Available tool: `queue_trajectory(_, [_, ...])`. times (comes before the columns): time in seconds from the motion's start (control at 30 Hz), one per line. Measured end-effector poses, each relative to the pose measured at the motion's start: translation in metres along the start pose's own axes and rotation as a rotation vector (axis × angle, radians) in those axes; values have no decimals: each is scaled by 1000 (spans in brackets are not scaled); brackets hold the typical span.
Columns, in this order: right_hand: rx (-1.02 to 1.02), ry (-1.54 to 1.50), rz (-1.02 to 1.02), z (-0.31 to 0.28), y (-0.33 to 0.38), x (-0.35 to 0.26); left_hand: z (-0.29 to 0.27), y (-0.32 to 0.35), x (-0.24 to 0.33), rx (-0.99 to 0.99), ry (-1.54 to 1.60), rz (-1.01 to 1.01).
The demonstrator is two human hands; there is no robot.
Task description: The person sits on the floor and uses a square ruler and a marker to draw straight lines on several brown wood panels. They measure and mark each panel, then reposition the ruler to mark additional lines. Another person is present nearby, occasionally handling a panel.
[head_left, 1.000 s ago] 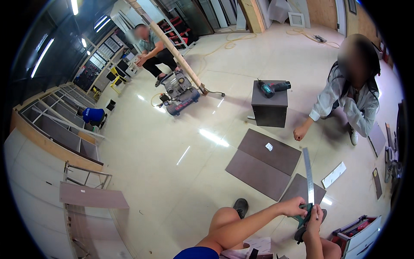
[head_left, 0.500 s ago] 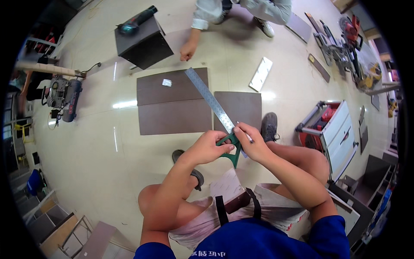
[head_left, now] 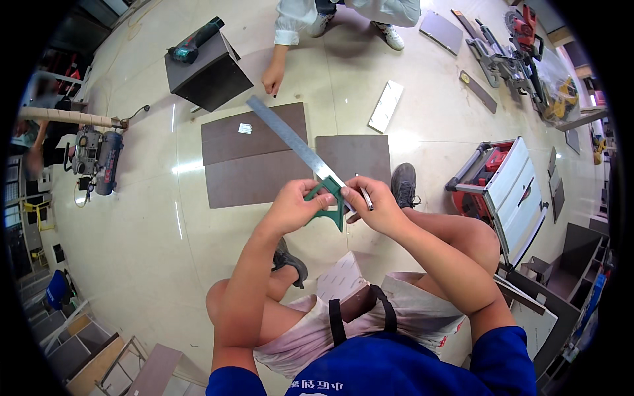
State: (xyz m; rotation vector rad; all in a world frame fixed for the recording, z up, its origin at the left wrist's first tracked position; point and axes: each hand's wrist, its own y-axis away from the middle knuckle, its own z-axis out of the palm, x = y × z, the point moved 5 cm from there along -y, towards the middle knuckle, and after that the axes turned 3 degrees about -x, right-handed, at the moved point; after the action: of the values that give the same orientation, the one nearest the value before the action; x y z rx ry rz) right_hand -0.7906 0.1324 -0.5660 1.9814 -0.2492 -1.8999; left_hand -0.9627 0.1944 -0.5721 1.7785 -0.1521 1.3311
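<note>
I hold a combination square in front of me: a green triangular head with a long steel ruler blade running up and left. My left hand grips the green head from the left. My right hand holds the blade's near end and also a thin pencil-like stick between its fingers. Below the blade, on the floor, lie dark brown boards and a smaller square board. My knees and a grey shoe are under my hands.
Another person's hand rests on the floor near a dark box with a power drill on top. A red and white table saw stands right, a compressor left, a mitre saw far right.
My view tilted from across the room down to my lap. The square swung from upright to pointing up-left, and both hands closed in around its green head.
</note>
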Motion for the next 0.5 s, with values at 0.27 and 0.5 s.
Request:
queue_trajectory(0.27, [-160,-160,87,-9,1,15,-4,-8,15,-34,-11,54])
queue_trajectory(0.5, [-110,19,-99,-21,-8,-3,-3,-13,14,-71,-178,115])
